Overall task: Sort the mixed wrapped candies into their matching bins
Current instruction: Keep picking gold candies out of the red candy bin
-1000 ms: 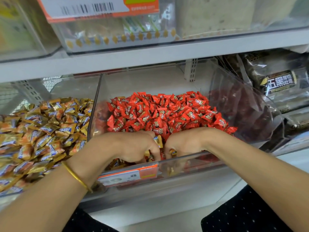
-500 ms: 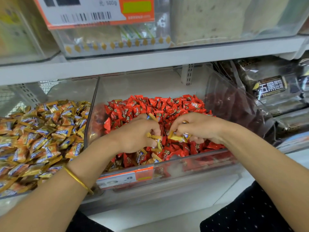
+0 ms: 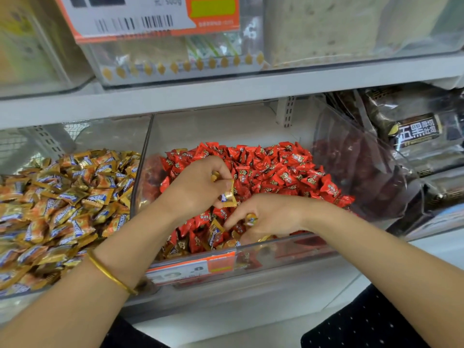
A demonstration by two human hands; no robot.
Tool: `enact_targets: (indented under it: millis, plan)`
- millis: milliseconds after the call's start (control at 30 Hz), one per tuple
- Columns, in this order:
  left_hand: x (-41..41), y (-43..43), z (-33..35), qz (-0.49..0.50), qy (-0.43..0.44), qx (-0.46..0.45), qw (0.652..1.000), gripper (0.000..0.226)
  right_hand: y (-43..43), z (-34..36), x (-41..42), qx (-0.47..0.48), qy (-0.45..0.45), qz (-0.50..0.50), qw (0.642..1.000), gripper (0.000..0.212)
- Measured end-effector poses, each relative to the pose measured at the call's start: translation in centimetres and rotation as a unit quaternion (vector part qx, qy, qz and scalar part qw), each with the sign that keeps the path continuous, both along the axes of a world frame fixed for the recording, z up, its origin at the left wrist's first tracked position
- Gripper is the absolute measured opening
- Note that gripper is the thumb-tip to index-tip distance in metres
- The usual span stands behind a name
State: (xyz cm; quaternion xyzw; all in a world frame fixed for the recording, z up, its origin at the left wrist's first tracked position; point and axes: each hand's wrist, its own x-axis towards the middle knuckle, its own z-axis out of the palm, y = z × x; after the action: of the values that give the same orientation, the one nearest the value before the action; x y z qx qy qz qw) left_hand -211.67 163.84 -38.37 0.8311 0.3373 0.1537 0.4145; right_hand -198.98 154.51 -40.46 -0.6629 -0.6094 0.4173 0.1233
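While the clear left bin [image 3: 108,134] lies heaped with gold-and-orange wrapped candies [image 3: 62,202], the sorting goes on just right of it, in the clear middle bin [image 3: 226,126]. A gold bangle [image 3: 110,275] circles the left wrist. The left hand [image 3: 198,187] hovers over the near-left part of the middle bin, its fingers curled round a few gold-wrapped strays [image 3: 229,197] that poke out beside the thumb. Red wrapped candies [image 3: 276,169] fill the bin behind and under both hands. More gold-wrapped candies [image 3: 216,231] lie mixed among the red ones against the near wall, above an orange-and-white price label [image 3: 190,270] on the bin's front. The right hand [image 3: 271,217] rests low at the near edge, close to the left hand, its fingers bent and pinching one gold candy [image 3: 251,218]. Farther right, another clear bin [image 3: 364,156] holds dark red goods, too blurred to name, and dark packets [image 3: 416,129] with printed characters sit at the far right. Overhead, a white shelf edge [image 3: 226,89] carries a barcode tag [image 3: 140,16].
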Motion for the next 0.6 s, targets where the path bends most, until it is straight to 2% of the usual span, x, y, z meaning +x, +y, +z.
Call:
enact_targets:
  millis: [167,300,500,600]
  plan:
    - [-0.3,0.1,0.1,0.007,-0.006,0.004,1.0,0.011,0.5,-0.6,-0.2,-0.033,-0.052,0.051,0.997,0.013]
    - [-0.7,-0.2,0.4,0.004,-0.012,0.026,1.0,0.016,0.3,-0.6,0.0,0.023,-0.065,0.02,0.997,0.017]
    - [-1.8,-0.7,1.5,-0.018,-0.005,0.114,0.993,0.021,-0.6,1.0,0.7,0.063,0.085,-0.109,0.988,0.016]
    - [-2.3,-0.9,1.4,-0.039,0.021,0.14,0.989,0.017,-0.3,1.1,0.1,0.079,0.094,-0.131,0.984,0.029]
